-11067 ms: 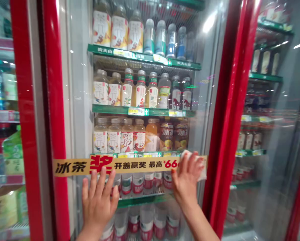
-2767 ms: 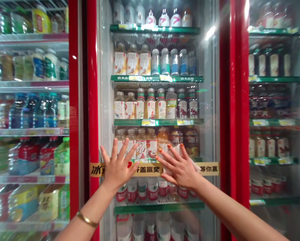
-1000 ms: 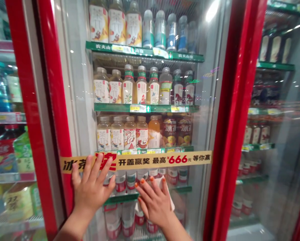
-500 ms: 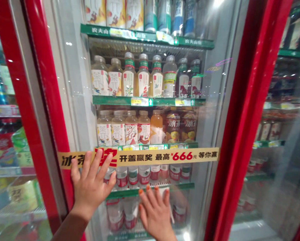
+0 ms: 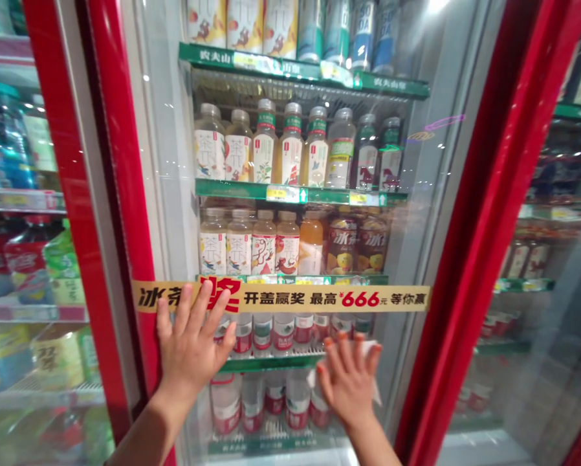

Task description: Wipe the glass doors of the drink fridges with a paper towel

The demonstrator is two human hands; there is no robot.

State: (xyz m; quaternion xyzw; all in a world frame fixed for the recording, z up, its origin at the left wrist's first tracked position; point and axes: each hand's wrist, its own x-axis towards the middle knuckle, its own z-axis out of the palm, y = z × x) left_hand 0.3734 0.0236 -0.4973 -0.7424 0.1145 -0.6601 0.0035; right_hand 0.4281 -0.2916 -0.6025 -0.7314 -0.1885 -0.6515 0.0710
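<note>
My left hand lies flat with spread fingers on the glass fridge door, its fingertips on the lower edge of a long yellow printed strip. The strip runs across the door, with black and red Chinese lettering and a red "666". Lower and to the right, my right hand presses a white cloth against the glass below the strip. Most of the cloth is hidden behind my fingers, and I cannot tell if it is cloth or tissue.
Behind the glass, green-edged shelves hold rows of bottled tea and other drinks. Red door frames stand on both sides of this door, and neighbouring fridge doors show more drinks.
My right hand with the cloth has moved right and slightly up on the glass below the strip. My left hand stays in place on the door, and the view has shifted slightly.
</note>
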